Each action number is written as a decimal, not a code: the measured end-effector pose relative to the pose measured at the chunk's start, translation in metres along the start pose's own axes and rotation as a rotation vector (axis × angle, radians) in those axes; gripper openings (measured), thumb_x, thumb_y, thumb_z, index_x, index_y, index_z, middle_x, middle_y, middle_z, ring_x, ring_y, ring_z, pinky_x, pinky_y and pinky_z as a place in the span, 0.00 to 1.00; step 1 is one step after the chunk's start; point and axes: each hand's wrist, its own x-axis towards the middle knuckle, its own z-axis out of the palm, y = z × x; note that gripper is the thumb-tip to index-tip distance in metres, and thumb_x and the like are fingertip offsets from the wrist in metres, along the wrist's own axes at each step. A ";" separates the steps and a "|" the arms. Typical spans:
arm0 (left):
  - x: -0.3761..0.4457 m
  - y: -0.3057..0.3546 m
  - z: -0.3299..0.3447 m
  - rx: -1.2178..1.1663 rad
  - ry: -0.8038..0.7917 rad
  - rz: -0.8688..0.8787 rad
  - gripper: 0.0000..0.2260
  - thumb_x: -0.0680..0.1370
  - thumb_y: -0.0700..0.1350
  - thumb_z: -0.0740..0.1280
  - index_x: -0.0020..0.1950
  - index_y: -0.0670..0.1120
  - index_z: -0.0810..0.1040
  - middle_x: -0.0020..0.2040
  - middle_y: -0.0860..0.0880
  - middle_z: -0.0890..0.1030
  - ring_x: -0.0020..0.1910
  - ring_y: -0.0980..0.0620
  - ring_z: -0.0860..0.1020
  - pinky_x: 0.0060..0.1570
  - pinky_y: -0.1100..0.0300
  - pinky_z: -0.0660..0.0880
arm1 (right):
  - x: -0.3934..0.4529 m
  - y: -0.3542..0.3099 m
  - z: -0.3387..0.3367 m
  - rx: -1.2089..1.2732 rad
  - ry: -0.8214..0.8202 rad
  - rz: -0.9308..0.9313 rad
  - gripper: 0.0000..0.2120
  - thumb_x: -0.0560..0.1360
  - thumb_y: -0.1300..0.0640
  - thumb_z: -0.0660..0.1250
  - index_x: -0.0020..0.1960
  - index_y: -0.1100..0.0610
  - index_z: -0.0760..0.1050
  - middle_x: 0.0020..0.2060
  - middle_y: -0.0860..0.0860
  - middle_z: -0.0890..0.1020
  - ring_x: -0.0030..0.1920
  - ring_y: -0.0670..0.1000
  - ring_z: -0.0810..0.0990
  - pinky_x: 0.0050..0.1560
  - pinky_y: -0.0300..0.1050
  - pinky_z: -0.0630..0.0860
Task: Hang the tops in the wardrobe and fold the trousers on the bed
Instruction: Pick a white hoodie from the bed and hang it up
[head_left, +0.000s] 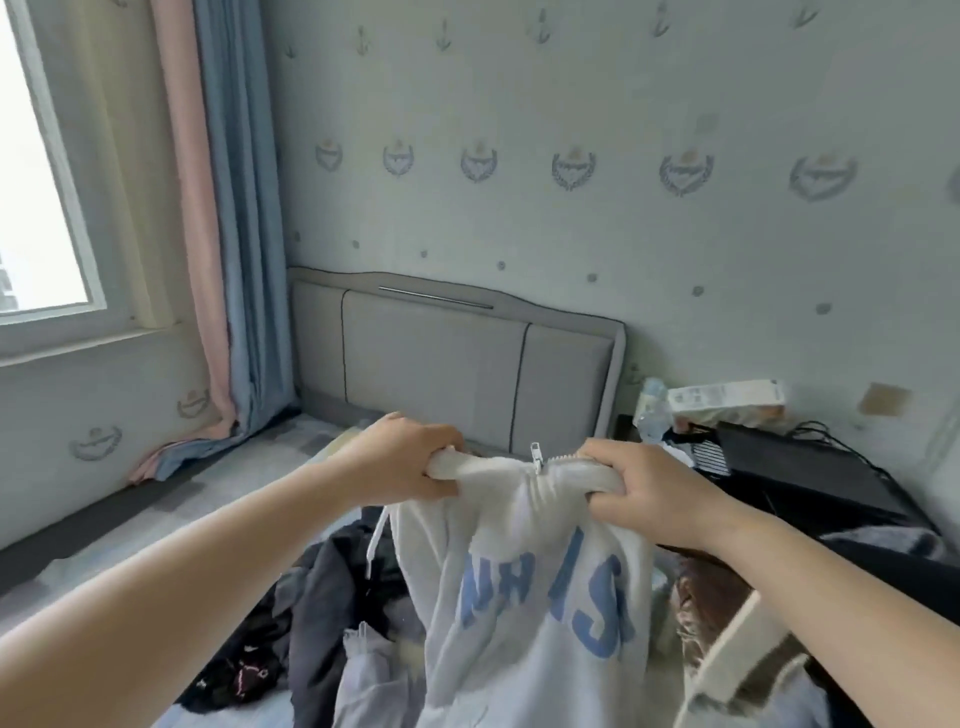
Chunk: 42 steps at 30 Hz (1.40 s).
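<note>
- Held up over the bed (171, 499), near its head: a white top (524, 587) with blue block letters, a zip (536, 451) at the collar and a white drawcord (375, 540) dangling at the left.
- Left hand (410, 457) curled round the ribbed collar, bunching it; right hand (644, 493) gripping the collar's other end, fingers tucked under the rib.
- Soft, thick fleece by the look; probably light but bulky, limp, sure to sag and fold wherever unsupported.
- Best taken at the collar or shoulders, as now, so the body hangs straight for a hanger; no hanger or wardrobe in view.
- Metal zip pull the only hard part, standing upright between the hands.
- Below: a loose heap of dark clothes (317, 597), crumpled, and a brown fuzzy garment (711, 597) with a cream edge.
- Padded grey headboard (441, 364), smooth, with dark piping.
</note>
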 end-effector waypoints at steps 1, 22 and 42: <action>0.008 0.015 0.010 -0.013 -0.052 0.037 0.18 0.68 0.61 0.69 0.55 0.59 0.73 0.41 0.60 0.78 0.42 0.57 0.74 0.41 0.70 0.60 | -0.019 0.009 -0.011 -0.024 0.022 0.033 0.02 0.66 0.56 0.63 0.37 0.52 0.70 0.32 0.50 0.75 0.33 0.44 0.71 0.34 0.39 0.64; 0.182 0.462 0.114 -0.644 0.180 0.215 0.08 0.71 0.40 0.68 0.47 0.45 0.72 0.47 0.50 0.72 0.45 0.50 0.72 0.38 0.60 0.65 | -0.413 0.139 -0.212 -0.303 0.456 0.599 0.06 0.67 0.59 0.66 0.37 0.49 0.73 0.31 0.44 0.78 0.33 0.44 0.75 0.32 0.35 0.67; 0.306 0.760 0.075 -1.865 -0.516 0.651 0.05 0.69 0.52 0.67 0.40 0.52 0.79 0.39 0.50 0.81 0.40 0.52 0.80 0.40 0.60 0.78 | -0.544 0.206 -0.318 -0.507 0.681 1.030 0.05 0.72 0.48 0.68 0.41 0.46 0.72 0.35 0.45 0.79 0.34 0.43 0.77 0.34 0.41 0.72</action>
